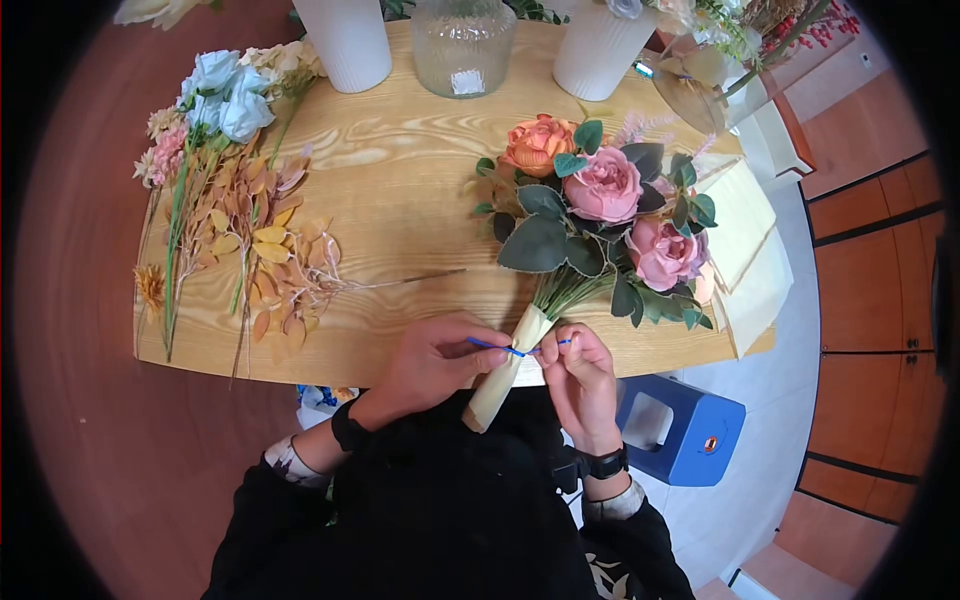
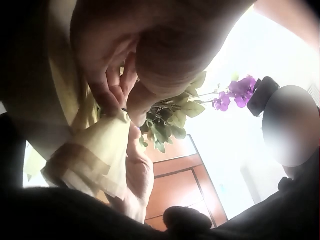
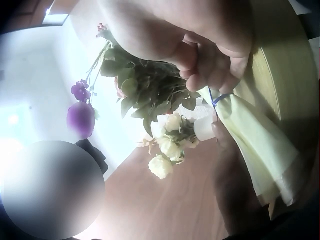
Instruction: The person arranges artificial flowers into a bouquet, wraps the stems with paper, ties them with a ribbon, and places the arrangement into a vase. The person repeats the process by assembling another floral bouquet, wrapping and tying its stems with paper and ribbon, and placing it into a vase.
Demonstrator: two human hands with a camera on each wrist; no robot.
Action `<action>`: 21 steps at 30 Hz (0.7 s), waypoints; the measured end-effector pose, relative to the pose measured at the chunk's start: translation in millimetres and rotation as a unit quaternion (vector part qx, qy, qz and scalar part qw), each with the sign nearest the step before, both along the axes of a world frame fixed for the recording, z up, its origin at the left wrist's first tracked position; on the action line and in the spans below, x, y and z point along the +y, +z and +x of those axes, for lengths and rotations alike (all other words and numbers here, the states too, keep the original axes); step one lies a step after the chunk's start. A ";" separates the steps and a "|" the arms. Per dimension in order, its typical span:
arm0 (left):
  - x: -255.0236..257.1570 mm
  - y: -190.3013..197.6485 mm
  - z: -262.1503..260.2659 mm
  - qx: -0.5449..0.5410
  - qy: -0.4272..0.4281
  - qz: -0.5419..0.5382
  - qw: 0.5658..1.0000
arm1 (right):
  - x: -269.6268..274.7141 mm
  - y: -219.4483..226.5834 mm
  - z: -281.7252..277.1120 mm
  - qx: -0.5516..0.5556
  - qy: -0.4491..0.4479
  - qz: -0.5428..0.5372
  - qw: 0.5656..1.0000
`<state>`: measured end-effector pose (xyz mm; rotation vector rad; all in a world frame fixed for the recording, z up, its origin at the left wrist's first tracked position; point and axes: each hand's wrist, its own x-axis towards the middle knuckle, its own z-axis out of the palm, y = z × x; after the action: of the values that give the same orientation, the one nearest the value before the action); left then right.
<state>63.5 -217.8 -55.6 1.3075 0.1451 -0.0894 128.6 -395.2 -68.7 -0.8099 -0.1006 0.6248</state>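
A bouquet of artificial pink and orange roses (image 1: 605,185) with dark green leaves lies at the table's front right, stems toward the person. Cream paper (image 1: 492,392) wraps the lower stems, and a blue twist tie (image 1: 515,351) crosses round this wrap. On the left side, the left hand (image 1: 440,352) pinches one end of the tie between thumb and fingers. Its other end is pinched by the right hand (image 1: 581,383), close against the wrap. In the right wrist view the blue tie (image 3: 216,99) cinches the paper just below the right hand's fingertips.
Light blue roses (image 1: 228,95) and yellow-brown leaf sprays (image 1: 265,235) lie on the table's left. White vases (image 1: 345,45) and a ribbed glass vase (image 1: 463,50) line the back. Cream paper sheets (image 1: 745,250) lie at the right edge. A blue stool (image 1: 690,430) stands below.
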 end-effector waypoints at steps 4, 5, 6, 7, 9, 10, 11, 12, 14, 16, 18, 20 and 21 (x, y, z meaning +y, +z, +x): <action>0.2 2.9 4.6 -0.111 0.011 0.154 0.982 | 2.0 4.4 -0.7 0.000 -0.008 -0.012 1.000; -0.2 2.3 6.7 -0.198 0.019 0.209 0.958 | 2.0 4.4 -0.7 0.002 -0.008 -0.007 1.000; 0.0 3.4 9.2 -0.200 0.018 0.209 0.957 | 1.4 4.2 -0.5 0.000 -0.009 -0.006 1.000; 0.5 4.9 11.8 -0.260 0.004 0.249 0.933 | 0.6 3.5 -0.4 0.005 -0.006 -0.003 1.000; 1.3 6.4 13.9 -0.319 -0.011 0.288 0.903 | -0.6 1.4 -0.9 0.009 -0.003 0.000 1.000; 1.7 6.5 13.9 -0.306 -0.030 0.282 0.909 | -1.2 -0.1 -1.6 0.011 -0.006 0.010 1.000; 2.0 6.9 14.3 -0.295 -0.049 0.277 0.913 | -1.5 -0.5 -2.0 0.013 -0.008 0.019 1.000; 1.2 7.8 15.0 -0.297 -0.049 0.277 0.912 | -0.7 1.0 -2.9 0.010 -0.008 0.020 1.000; -2.9 9.5 15.1 -0.299 -0.005 0.284 0.911 | 2.1 4.6 -5.6 0.003 -0.027 -0.013 1.000; -7.7 12.2 12.8 -0.260 0.013 0.290 0.921 | 2.9 5.3 -5.1 0.000 -0.026 -0.012 1.000; -9.3 12.2 12.0 -0.221 0.029 0.296 0.929 | 2.0 5.3 -4.5 -0.003 -0.026 -0.011 1.000; -8.5 8.7 12.8 -0.229 0.040 0.300 0.925 | 0.2 2.8 -3.2 0.006 -0.014 0.012 1.000; -6.4 7.9 13.1 -0.231 0.041 0.300 0.925 | -0.3 1.5 -2.8 0.003 -0.013 0.012 1.000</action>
<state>76.6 -224.2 -47.7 1.8939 -0.1957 0.3631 125.9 -395.4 -67.2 -0.7849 -0.0908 0.6000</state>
